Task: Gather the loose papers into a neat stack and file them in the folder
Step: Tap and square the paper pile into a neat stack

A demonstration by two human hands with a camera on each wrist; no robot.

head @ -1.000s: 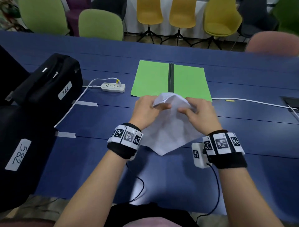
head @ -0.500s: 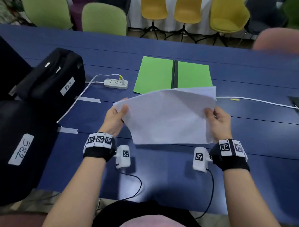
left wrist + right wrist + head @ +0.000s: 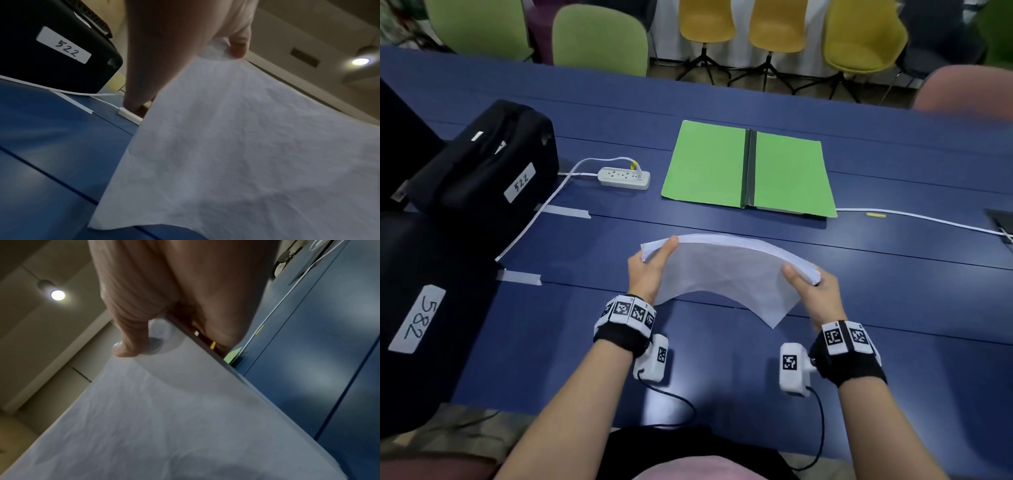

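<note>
Bowed paper stack [image 3: 726, 270] between both hands, apparently clear of table [image 3: 893, 308].

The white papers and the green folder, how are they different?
The papers are white; the folder is green with a dark spine. The papers are held up off the table, pinched by the left hand and right hand; the folder lies on the table, untouched. The papers bow upward in an arch; the folder lies open and flat. Both are thin, rectangular sheets.
</note>
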